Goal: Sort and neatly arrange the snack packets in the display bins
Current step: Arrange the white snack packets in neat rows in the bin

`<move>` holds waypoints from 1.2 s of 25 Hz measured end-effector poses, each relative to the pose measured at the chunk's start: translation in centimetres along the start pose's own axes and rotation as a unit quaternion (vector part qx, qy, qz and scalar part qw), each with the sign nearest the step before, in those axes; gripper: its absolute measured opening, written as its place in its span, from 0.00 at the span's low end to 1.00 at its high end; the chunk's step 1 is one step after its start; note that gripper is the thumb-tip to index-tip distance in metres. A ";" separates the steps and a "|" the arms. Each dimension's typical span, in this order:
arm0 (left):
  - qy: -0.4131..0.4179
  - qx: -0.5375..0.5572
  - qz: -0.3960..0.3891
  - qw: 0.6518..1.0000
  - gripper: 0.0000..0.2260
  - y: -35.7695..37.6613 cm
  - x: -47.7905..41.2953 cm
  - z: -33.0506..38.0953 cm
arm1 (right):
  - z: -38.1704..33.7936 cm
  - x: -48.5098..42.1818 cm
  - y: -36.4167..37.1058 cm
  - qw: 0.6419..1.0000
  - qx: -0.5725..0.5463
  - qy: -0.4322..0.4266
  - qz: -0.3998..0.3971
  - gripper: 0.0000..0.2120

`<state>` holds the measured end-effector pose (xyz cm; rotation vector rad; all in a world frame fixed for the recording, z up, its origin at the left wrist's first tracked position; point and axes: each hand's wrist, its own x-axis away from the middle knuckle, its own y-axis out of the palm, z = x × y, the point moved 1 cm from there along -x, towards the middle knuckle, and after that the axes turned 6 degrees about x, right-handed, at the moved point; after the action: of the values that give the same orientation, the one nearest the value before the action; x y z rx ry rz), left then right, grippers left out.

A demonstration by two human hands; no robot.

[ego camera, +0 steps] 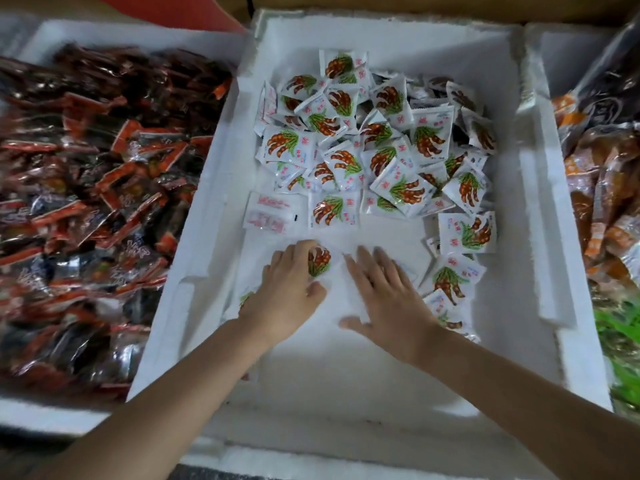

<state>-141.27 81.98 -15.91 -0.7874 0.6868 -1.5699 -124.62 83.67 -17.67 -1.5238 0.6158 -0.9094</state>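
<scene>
White foam bin (221, 188): white packets (405, 157), brown-pod and green-leaf print, red writing too blurred to read, heaped at far end and along right wall; near floor bare. Left hand (287, 292) grips one packet (320, 263) mid-bin; right hand (384, 292) lies flat, fingers straight, just beside.

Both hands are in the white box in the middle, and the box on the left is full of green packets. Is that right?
No. The head view shows the left hand and right hand in the middle white box, but the left box holds red and dark packets, not green ones.
</scene>
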 end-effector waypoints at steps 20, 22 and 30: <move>0.084 0.316 0.088 0.941 0.08 -0.2 9.8 3.3 | -4.8 3.8 -5.3 0.733 -0.643 0.223 0.015 0.21; -0.042 0.393 0.097 0.913 0.10 -0.7 9.8 3.5 | -4.8 4.5 -5.6 0.721 -0.662 0.201 0.046 0.19; -0.147 0.423 0.146 0.882 0.04 -4.0 9.5 2.4 | -5.3 3.0 -3.9 0.786 -0.593 0.131 0.114 0.07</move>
<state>-142.44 73.06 -10.26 -0.2254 -0.1323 -1.2499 -127.82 78.86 -13.30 -2.3366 1.7645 -0.5033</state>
